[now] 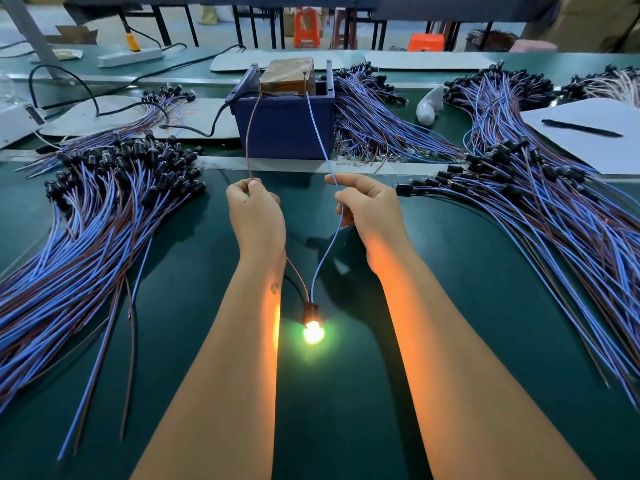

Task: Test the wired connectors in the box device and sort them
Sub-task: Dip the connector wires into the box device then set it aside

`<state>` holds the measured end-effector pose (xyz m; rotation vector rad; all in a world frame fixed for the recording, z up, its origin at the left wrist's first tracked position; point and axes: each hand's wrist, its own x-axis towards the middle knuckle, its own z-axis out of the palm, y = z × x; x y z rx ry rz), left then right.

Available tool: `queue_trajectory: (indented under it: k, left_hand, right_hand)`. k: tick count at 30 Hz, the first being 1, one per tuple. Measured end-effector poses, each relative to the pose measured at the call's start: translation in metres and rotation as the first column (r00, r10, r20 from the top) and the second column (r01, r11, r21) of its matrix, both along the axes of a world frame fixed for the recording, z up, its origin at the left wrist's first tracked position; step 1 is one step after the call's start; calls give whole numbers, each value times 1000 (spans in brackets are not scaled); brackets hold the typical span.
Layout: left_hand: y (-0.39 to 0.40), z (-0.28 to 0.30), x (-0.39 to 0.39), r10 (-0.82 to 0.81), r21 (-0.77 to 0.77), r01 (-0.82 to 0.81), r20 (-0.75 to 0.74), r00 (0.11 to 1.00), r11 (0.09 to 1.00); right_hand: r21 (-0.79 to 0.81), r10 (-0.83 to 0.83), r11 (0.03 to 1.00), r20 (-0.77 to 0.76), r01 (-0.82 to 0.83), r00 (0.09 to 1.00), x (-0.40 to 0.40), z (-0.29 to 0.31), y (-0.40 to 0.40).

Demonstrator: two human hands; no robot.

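On the green counter [346, 393], between the two forearms, a black connector [310, 309] lies with its bulb [313, 332] lit, glowing yellow-orange (glare washes out the bulb's shape). Left hand [256, 216]: fingers curled, thumb pinching the brown wire [250, 133]. Right hand [367, 211]: fingers clamped on the blue wire [320, 133], index finger extended along it. Both wires run from the connector, up through the fingers, to the top of the blue box device [284, 129] just beyond the hands; the contact points are too small to make out. A brown, tape-wrapped block [287, 76] sits in the box, and a black cable [194, 131] leaves its left side.

Left of the left fingers: a big heap of wired connectors [114, 188], black heads toward the box. Right of the right fingers: a second heap [540, 202], cut off at the frame edge. A third bundle [374, 119] sits just right of the box. Nothing lies between the fingers and the box.

Far right: a white sheet [595, 140] with a black pen [581, 128] on it; a white object [429, 105] nearby, hard to identify. Far left: a power strip [130, 57]. Orange stools [306, 27] behind. No legible writing anywhere.
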<state>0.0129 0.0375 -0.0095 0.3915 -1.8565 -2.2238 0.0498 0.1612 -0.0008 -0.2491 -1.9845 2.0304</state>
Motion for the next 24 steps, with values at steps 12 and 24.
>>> queue_trajectory:
  k: [12, 24]
  left_hand:
    - [5, 2, 6, -306, -134, 293, -88, 948, 947]
    - [4, 5, 8, -343, -81, 335, -110, 933, 939]
  right_hand:
    - [113, 57, 993, -113, -44, 992, 0, -4, -6]
    - [340, 84, 939, -68, -56, 994, 0, -8, -8]
